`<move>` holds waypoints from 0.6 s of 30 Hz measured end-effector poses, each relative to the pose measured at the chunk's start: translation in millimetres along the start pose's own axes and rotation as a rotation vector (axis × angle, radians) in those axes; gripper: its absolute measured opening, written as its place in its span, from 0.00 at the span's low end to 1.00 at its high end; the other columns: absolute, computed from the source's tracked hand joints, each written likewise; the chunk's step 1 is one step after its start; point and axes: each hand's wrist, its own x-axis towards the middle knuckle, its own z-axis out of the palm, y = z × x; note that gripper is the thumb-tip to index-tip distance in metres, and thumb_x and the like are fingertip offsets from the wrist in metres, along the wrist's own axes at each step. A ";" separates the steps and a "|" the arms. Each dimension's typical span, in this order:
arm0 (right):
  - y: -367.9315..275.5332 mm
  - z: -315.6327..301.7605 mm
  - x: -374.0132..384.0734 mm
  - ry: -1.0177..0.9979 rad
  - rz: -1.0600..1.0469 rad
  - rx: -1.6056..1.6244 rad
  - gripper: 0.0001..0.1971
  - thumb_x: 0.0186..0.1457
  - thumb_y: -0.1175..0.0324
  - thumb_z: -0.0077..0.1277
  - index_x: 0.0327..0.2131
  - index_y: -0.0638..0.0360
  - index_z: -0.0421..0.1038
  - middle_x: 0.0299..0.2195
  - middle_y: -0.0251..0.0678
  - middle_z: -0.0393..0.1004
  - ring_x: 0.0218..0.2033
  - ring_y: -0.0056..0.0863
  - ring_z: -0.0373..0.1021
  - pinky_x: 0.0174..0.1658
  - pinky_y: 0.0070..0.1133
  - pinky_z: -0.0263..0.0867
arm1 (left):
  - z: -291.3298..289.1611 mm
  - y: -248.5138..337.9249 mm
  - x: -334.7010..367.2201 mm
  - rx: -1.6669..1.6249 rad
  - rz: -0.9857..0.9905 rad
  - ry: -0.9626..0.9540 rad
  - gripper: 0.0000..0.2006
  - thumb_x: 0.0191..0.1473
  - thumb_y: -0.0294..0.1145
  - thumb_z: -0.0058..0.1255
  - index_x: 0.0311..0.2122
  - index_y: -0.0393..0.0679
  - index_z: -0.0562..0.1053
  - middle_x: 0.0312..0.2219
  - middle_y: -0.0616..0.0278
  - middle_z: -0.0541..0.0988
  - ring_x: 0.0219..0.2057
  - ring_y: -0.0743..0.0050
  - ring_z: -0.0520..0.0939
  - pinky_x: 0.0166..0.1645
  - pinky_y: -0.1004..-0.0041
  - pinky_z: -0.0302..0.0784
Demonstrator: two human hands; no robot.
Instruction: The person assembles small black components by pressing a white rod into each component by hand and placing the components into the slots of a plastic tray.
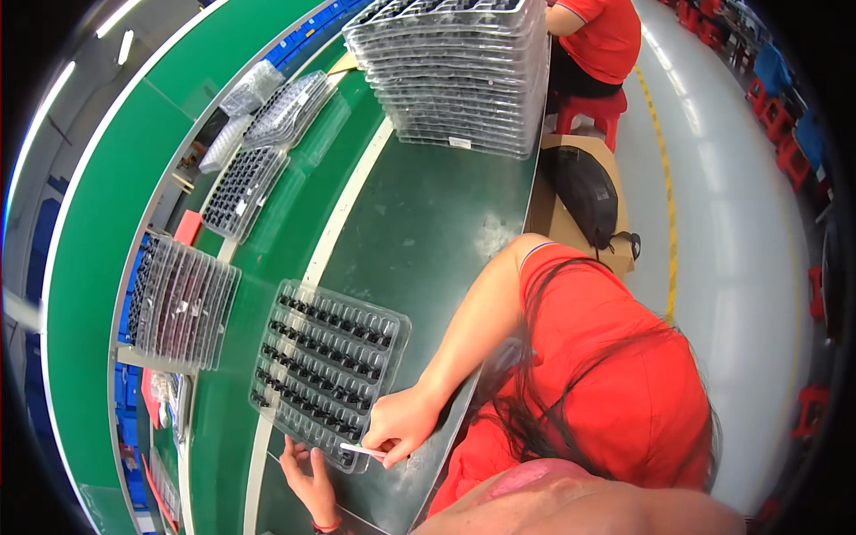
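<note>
A clear plastic blister tray (399, 332) lies on the dark green bench top, with rows of small black parts (332, 343) in its pockets. My right hand (403, 426) is closed around a thin white stick-like tool (361, 449) and rests over the tray's near right corner. The tool points left across the nearest row; whether its tip touches a part cannot be told. By the tray's near edge is my left hand (309, 481), its fingers spread and thumb raised, holding nothing visible. A red band circles that wrist.
A tall stack of clear trays (455, 85) stands at the far end of the bench. Left, across a green belt (267, 236), are an upright row of trays (183, 303), more filled trays (242, 192) and a red block (188, 227). A person in red (606, 40) sits beyond, near a cardboard box (606, 165) holding a black bag.
</note>
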 end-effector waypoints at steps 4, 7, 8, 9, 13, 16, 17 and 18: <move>-0.9 -1.8 0.2 -0.010 -0.009 0.001 0.09 0.50 0.63 0.56 0.23 0.56 0.70 0.17 0.28 0.75 0.19 0.27 0.72 0.23 0.24 0.65 | 1.1 -1.3 2.0 -0.014 0.023 0.012 0.24 0.54 0.26 0.52 0.56 0.33 0.64 0.37 0.60 0.72 0.30 0.80 0.70 0.39 0.79 0.68; -1.6 -2.7 0.4 -0.017 0.007 0.017 0.10 0.50 0.63 0.56 0.24 0.57 0.70 0.17 0.29 0.75 0.19 0.28 0.72 0.23 0.24 0.65 | 1.2 5.1 2.7 -0.058 -0.081 -0.001 0.25 0.52 0.25 0.52 0.56 0.32 0.64 0.36 0.58 0.72 0.34 0.72 0.72 0.45 0.73 0.67; -1.4 -3.0 0.3 -0.020 -0.020 -0.014 0.09 0.52 0.64 0.54 0.25 0.57 0.69 0.17 0.27 0.75 0.19 0.25 0.72 0.23 0.23 0.65 | 1.4 4.1 2.6 -0.071 -0.089 0.001 0.25 0.52 0.25 0.53 0.55 0.32 0.64 0.36 0.58 0.72 0.34 0.72 0.72 0.45 0.73 0.67; -1.0 -3.5 -0.2 -0.024 -0.046 -0.044 0.08 0.54 0.65 0.53 0.26 0.57 0.69 0.17 0.26 0.75 0.18 0.23 0.73 0.23 0.22 0.65 | 2.1 3.8 3.0 -0.085 -0.098 0.002 0.25 0.52 0.25 0.53 0.55 0.32 0.64 0.35 0.58 0.72 0.34 0.73 0.72 0.45 0.73 0.67; -1.3 -3.0 1.2 -0.040 -0.023 -0.038 0.08 0.54 0.65 0.53 0.26 0.57 0.69 0.17 0.26 0.75 0.18 0.23 0.72 0.23 0.21 0.65 | 1.3 4.5 2.5 -0.060 -0.089 0.011 0.24 0.52 0.25 0.53 0.55 0.32 0.65 0.36 0.58 0.72 0.33 0.73 0.72 0.44 0.73 0.68; -0.4 -2.2 1.4 -0.042 -0.014 -0.025 0.08 0.54 0.65 0.53 0.26 0.57 0.68 0.17 0.26 0.75 0.18 0.23 0.72 0.23 0.21 0.65 | 1.2 4.8 2.6 -0.073 -0.102 0.006 0.25 0.52 0.25 0.53 0.55 0.31 0.64 0.36 0.58 0.72 0.33 0.73 0.72 0.44 0.73 0.68; -0.8 -2.1 1.2 -0.040 -0.012 -0.030 0.09 0.54 0.65 0.53 0.26 0.57 0.68 0.17 0.26 0.75 0.18 0.23 0.72 0.23 0.21 0.65 | 1.2 5.3 2.6 -0.070 -0.099 0.007 0.24 0.52 0.25 0.53 0.55 0.31 0.65 0.36 0.58 0.72 0.33 0.73 0.72 0.44 0.73 0.68; -1.1 -1.9 1.0 -0.038 -0.009 -0.034 0.09 0.54 0.65 0.53 0.26 0.57 0.68 0.17 0.26 0.75 0.18 0.23 0.72 0.23 0.21 0.65 | 1.3 5.5 2.4 -0.068 -0.098 0.007 0.24 0.52 0.25 0.53 0.55 0.31 0.65 0.36 0.58 0.72 0.33 0.73 0.72 0.43 0.73 0.68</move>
